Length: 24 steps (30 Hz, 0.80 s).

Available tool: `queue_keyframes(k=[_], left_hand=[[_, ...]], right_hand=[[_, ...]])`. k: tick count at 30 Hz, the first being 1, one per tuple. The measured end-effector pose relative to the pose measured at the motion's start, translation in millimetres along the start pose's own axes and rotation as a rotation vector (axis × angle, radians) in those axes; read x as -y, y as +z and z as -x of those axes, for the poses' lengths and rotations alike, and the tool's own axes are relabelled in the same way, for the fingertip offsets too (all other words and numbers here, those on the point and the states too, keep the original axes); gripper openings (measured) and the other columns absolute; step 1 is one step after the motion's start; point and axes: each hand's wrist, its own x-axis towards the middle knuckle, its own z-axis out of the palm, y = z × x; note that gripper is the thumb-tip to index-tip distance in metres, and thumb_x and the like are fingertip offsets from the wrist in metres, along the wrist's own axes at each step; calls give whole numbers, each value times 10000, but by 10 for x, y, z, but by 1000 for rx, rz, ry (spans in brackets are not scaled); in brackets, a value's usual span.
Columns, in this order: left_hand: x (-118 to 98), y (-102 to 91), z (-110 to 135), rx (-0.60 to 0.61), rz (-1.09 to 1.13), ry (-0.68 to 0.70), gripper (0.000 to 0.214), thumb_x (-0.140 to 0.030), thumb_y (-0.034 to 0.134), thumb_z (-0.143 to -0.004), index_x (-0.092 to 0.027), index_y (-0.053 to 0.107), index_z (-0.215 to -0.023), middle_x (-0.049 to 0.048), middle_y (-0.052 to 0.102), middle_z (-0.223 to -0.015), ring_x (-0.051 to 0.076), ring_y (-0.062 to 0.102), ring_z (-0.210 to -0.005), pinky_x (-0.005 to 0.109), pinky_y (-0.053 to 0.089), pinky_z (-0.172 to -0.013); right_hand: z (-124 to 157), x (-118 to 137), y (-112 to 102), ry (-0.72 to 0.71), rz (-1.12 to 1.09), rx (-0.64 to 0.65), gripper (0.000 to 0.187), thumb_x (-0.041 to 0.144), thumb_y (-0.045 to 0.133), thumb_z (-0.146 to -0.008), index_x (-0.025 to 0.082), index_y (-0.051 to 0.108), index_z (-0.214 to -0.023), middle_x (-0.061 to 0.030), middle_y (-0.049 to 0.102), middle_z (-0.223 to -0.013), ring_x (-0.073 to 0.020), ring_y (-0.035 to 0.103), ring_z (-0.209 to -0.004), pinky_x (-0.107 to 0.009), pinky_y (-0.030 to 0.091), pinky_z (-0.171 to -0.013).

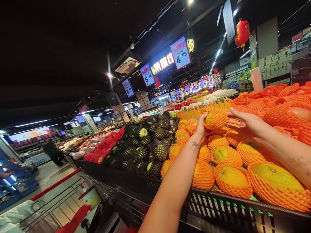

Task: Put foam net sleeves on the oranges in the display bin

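Observation:
A yellow-green melon [216, 119] in an orange foam net is raised just above the other netted melons [232, 178] in the display. My left hand [202, 127] is closed on its left side, thumb up along the net. At its right end is my right hand [243, 121], with fingers stretched toward the net and the thumb apart; whether the fingertips touch it I cannot tell. The fingers of my left hand are mostly hidden behind the melon and wrist.
A black crate [223, 204] edges the display. Green apples [143, 132] in black nets lie left of the melons; red-netted fruit [104, 147] lies beyond. Large fruit [291, 113] in orange-red nets is at right. A shopping cart [58, 191] stands lower left. Price signs [181, 53] hang overhead.

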Motion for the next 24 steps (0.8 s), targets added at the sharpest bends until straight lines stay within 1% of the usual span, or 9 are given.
queue_keyframes(k=[4, 9, 12, 14, 16, 18, 19, 21, 24], left_hand=[[9, -12, -6, -22, 26, 38, 331, -519, 537, -832, -218, 588, -960, 23, 617, -842, 186, 628, -861, 235, 510, -677], [-12, 35, 34, -23, 139, 39, 364, -535, 517, -842, -187, 597, -915, 46, 599, -813, 188, 606, -839, 244, 501, -673], [-54, 52, 66, -21, 243, 57, 441, -588, 477, -863, -184, 630, -953, 43, 605, -821, 161, 571, -743, 225, 477, -608], [-75, 53, 91, -15, 305, 61, 507, -628, 448, -879, -178, 652, -993, 52, 619, -835, 153, 557, -695, 215, 462, -561], [-83, 50, 118, -34, 383, 84, 508, -624, 461, -897, -176, 659, -1031, 62, 643, -879, 146, 567, -692, 208, 465, -551], [-84, 52, 130, -83, 468, 108, 439, -575, 527, -905, -177, 655, -1039, 69, 663, -944, 145, 602, -738, 214, 502, -599], [-88, 57, 123, -120, 501, 112, 398, -542, 573, -901, -175, 650, -1032, 71, 668, -968, 146, 619, -764, 221, 521, -633], [-119, 74, 66, -186, 520, 112, 324, -462, 652, -883, -170, 642, -1023, 70, 673, -984, 146, 638, -784, 227, 541, -671], [-253, 111, -134, -280, 423, 138, 277, -385, 669, -886, -166, 627, -1051, 60, 669, -945, 125, 628, -717, 200, 514, -617]], right_hand=[[-8, 34, -32, -48, 119, 1, 80, 124, 740, -803, 153, 668, -825, -20, 655, -942, -58, 583, -771, -101, 486, -647], [-65, 8, -119, -75, 218, -67, 123, 153, 713, -841, 166, 595, -809, 32, 566, -704, -58, 462, -565, -173, 392, -516], [-118, -52, -166, -64, 376, 7, 114, 239, 677, -869, 167, 598, -908, 27, 590, -710, -65, 437, -529, -201, 357, -511], [-151, -113, -198, -143, 648, 38, 215, 330, 684, -853, 170, 594, -965, 14, 606, -711, -101, 487, -571, -229, 382, -545], [-167, -171, -228, -270, 1020, 100, 305, 377, 722, -804, 167, 611, -996, -5, 632, -717, -156, 563, -653, -270, 425, -613], [-160, -203, -250, -335, 1298, 266, 289, 347, 726, -789, 168, 649, -1003, -39, 687, -789, -207, 634, -757, -309, 461, -712], [-150, -207, -256, -339, 1381, 357, 265, 338, 712, -802, 172, 669, -1004, -55, 710, -836, -225, 656, -807, -321, 469, -757], [-121, -193, -260, -324, 1484, 441, 267, 358, 679, -837, 170, 693, -1027, -87, 729, -943, -255, 670, -898, -335, 473, -798], [-67, -152, -253, -299, 1559, 436, 321, 372, 654, -863, 154, 694, -1094, -122, 724, -1039, -290, 646, -1016, -347, 463, -827]])
